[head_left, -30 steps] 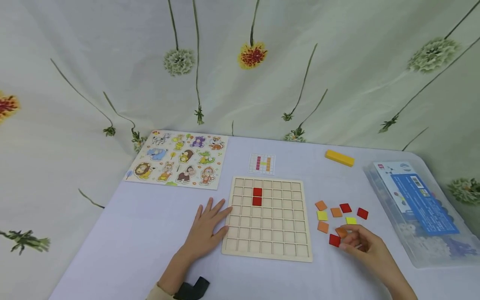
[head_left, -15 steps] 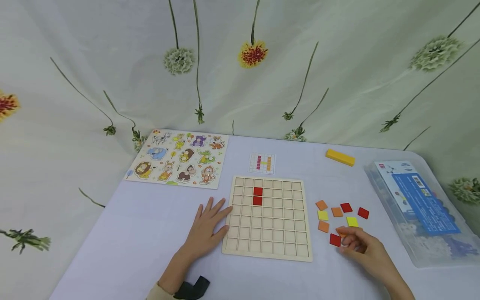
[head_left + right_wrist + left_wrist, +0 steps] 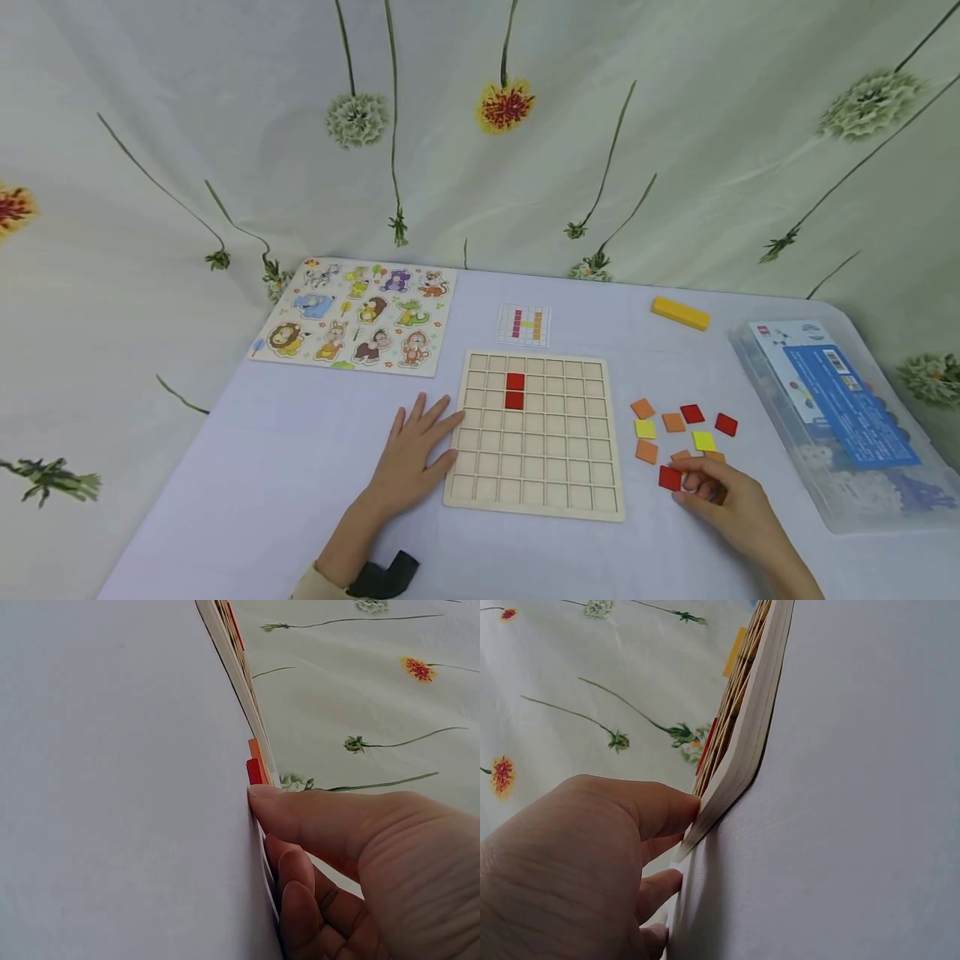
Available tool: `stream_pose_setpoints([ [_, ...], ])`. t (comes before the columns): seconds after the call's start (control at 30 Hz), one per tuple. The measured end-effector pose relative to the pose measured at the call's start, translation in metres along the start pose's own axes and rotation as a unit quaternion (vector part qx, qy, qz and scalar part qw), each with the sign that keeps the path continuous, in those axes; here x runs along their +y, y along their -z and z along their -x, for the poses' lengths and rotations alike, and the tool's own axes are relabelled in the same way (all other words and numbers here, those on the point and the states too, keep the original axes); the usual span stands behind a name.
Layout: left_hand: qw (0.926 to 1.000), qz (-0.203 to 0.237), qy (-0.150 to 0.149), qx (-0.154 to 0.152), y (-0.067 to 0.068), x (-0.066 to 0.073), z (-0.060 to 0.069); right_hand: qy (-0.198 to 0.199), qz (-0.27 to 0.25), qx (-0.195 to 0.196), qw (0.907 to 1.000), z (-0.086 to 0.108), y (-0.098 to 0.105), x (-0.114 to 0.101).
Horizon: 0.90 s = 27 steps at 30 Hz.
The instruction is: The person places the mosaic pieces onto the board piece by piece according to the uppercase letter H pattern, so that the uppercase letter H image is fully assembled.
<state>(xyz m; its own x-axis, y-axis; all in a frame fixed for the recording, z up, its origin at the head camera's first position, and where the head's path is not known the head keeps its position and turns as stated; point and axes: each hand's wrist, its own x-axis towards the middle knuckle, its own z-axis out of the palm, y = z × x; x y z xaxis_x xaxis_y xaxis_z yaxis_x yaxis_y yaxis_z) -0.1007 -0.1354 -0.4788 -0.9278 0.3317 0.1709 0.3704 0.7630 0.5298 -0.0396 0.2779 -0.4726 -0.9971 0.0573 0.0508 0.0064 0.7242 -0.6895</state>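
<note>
A wooden grid board [image 3: 540, 512] lies on the white tabletop, with two red tiles [image 3: 514, 391] in one column near its top. My left hand [image 3: 408, 467] rests spread on the table, thumb and index fingertips touching the board's left edge; in the left wrist view the thumb [image 3: 671, 810] meets the board's side. To the right of the board, my right hand [image 3: 723, 500] pinches a red square tile [image 3: 669, 477] between thumb and index finger. The tile [image 3: 254, 771] stands at the thumb tip in the right wrist view. Orange tiles [image 3: 715, 457] are partly hidden behind that hand.
Loose orange, yellow and red tiles [image 3: 692, 413] lie around the right hand. Behind the board is a small pattern card [image 3: 524, 326]. An animal puzzle [image 3: 352, 317] lies back left, a yellow bar [image 3: 680, 313] back right, a clear plastic box [image 3: 847, 433] far right.
My right hand has shifted slightly from an orange tile to the red tile in front of it, and the fingers now pinch the red one. The left hand has stayed in place.
</note>
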Motion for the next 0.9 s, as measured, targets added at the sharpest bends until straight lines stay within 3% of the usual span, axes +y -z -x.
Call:
stream_pose_setpoints([
  [0.9, 1.0, 0.004, 0.001, -0.003, -0.0009, -0.001, 0.0003, -0.041, 0.0, -0.017, 0.999, -0.0003, 0.0097, -0.0082],
])
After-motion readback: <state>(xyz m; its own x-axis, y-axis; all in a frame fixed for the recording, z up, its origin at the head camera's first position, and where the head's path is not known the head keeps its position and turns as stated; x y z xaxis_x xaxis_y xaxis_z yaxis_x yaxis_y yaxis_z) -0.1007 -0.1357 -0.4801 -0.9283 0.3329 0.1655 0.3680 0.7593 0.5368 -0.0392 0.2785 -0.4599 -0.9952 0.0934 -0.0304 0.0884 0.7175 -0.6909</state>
